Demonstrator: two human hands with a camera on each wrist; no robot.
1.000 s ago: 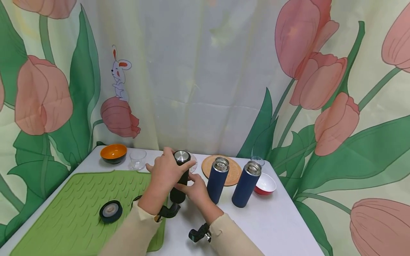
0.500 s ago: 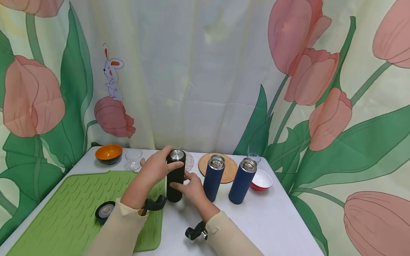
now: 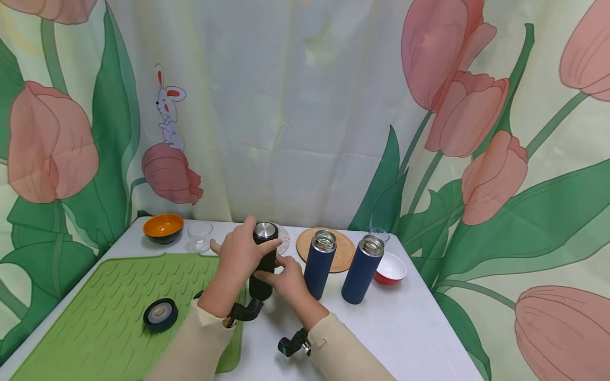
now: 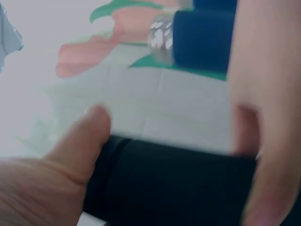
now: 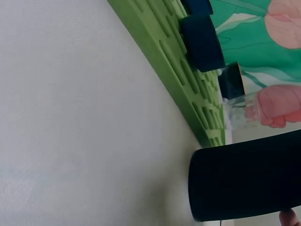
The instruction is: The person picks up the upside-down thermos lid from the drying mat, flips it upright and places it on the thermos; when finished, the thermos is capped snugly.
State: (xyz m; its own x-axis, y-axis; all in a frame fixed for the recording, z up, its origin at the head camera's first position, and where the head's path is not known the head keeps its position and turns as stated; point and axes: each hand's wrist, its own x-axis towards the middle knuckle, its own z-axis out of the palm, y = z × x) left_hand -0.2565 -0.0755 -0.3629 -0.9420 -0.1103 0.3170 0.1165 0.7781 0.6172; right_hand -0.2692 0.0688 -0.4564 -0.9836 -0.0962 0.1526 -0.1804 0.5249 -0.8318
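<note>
In the head view a black thermos [image 3: 259, 286] with a brushed-steel lid top [image 3: 265, 229] is upright beside the green mat. My left hand [image 3: 235, 259] grips it around the lid, thumb in front. Lower down, my right hand [image 3: 289, 280] holds the body between thumb and fingers. Close up in the left wrist view, the dark flask [image 4: 174, 188] has a seam below the lid, near the left thumb. The right wrist view shows the flask's base [image 5: 211, 188] near the white table and one fingertip at its side. Two blue thermoses [image 3: 319, 270] [image 3: 362, 272] stand uncapped to the right.
On the green ridged mat [image 3: 114, 286] lies a dark lid [image 3: 160, 315]; another lid [image 5: 197, 5] shows in the right wrist view. Behind are an orange bowl [image 3: 163, 227], a clear glass [image 3: 199, 235] and a round wooden board [image 3: 345, 254]. A red-and-white bowl [image 3: 391, 268] sits at right.
My left hand turned left around the thermos lid, then swung back to the right. The right hand kept its hold on the body. The camera view shifted slightly.
</note>
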